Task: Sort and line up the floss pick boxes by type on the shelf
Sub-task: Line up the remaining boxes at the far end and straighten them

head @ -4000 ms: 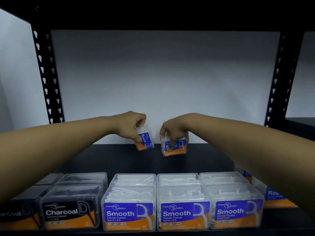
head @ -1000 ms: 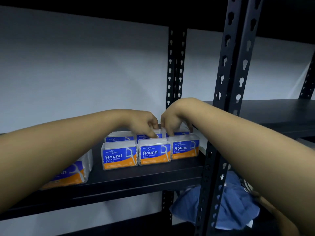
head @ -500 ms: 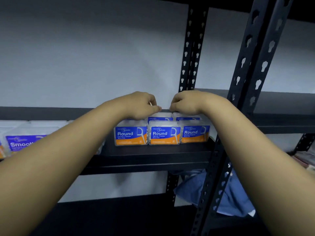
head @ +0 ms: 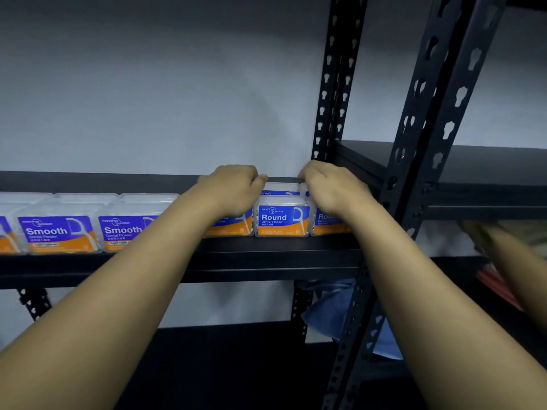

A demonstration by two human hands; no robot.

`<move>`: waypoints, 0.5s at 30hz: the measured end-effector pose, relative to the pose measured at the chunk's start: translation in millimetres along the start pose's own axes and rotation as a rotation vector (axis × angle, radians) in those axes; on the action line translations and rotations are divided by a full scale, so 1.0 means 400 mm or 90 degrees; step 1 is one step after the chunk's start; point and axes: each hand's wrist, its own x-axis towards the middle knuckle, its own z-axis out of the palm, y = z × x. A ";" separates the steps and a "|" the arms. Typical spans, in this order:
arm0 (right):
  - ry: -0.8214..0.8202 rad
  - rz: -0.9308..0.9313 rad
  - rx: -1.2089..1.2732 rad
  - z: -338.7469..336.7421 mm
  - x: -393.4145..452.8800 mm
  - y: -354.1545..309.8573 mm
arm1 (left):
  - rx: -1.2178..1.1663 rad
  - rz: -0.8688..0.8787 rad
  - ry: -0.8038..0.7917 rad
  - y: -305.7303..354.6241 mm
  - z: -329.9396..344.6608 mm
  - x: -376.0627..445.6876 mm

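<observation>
Clear plastic Round boxes [head: 282, 218] sit at the shelf's [head: 266, 255] right end, beside the Smooth boxes [head: 57, 232]. Our left hand [head: 233, 189] and right hand [head: 331, 187] curl over the back row, seemingly gripping boxes; we should square it gently behind the front labels.

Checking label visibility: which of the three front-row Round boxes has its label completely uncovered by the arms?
The middle blue-and-orange clear plastic Round box, between the left hand and right hand. The hands partly cover its neighbours' labels.
</observation>
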 end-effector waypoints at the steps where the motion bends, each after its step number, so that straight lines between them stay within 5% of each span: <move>1: 0.001 0.003 -0.004 0.002 0.001 0.000 | 0.001 -0.001 0.005 0.002 0.000 -0.002; 15: -0.010 -0.003 -0.114 0.025 0.006 -0.005 | 0.012 0.025 0.076 -0.001 0.018 -0.016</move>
